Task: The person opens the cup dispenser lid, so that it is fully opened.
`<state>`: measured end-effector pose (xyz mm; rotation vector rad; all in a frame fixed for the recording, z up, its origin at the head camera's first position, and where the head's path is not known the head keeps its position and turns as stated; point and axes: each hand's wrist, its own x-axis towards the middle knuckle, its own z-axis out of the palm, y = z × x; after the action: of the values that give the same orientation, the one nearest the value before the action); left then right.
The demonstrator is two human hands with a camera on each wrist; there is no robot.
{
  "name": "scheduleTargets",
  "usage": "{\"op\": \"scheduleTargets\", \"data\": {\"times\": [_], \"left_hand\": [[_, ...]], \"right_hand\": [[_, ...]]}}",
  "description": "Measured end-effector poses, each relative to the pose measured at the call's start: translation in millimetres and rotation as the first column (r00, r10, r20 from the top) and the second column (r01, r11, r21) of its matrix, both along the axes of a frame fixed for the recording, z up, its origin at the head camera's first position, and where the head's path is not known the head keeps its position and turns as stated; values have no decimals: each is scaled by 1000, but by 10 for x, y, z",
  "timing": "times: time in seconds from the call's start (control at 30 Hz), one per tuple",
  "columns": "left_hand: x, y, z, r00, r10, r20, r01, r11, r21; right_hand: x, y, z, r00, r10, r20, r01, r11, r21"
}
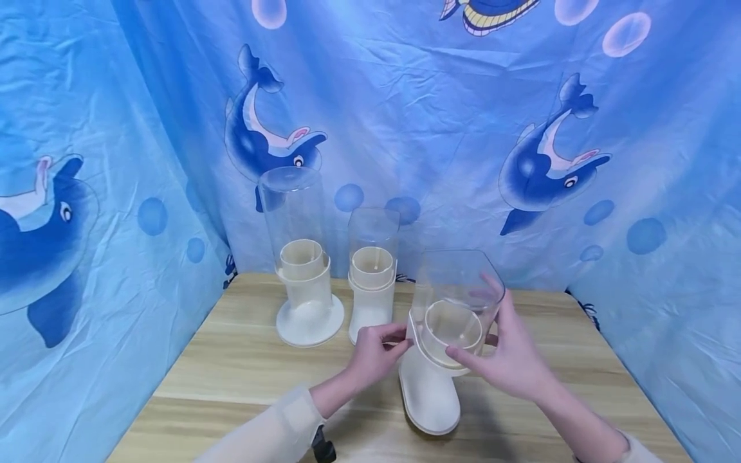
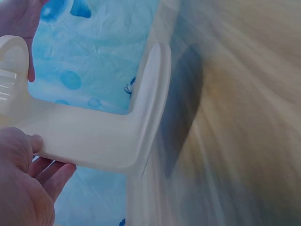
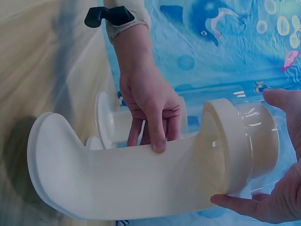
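Note:
A white stand (image 1: 429, 393) with a flat rounded base and an upright stem is tilted above the table in front of me. A clear tube (image 1: 454, 273) rises from its top ring, around a cream inner cup (image 1: 453, 325). My left hand (image 1: 373, 354) pinches the edge of the stem just below the ring, thumb on one face and fingers behind, as the left wrist view shows. My right hand (image 1: 515, 363) grips the top part from the right, its thumb low at the ring and its fingers behind the clear tube.
Two more white stands with clear tubes stand behind: a taller one with a round base (image 1: 309, 323) at the back left, and a narrower one (image 1: 372, 308) beside it. The wooden table (image 1: 226, 379) meets a blue dolphin-print curtain (image 1: 428, 128) at the back and sides.

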<state>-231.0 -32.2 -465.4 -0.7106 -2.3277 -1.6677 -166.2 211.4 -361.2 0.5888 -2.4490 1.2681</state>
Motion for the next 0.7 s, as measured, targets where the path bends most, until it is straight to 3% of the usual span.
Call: {"op": "scheduleTargets", "data": {"times": [0.23,0.7], "left_hand": [[84,-156,-49,998,-26,65,27,1000,-13],[57,-207,-132,992,-78,104,80,997,-20]], "right_hand": [[76,-103,-79,1000,2,-5,-2,999,32],[120,-159,-182,999,-38,-15,38,998,43]]}}
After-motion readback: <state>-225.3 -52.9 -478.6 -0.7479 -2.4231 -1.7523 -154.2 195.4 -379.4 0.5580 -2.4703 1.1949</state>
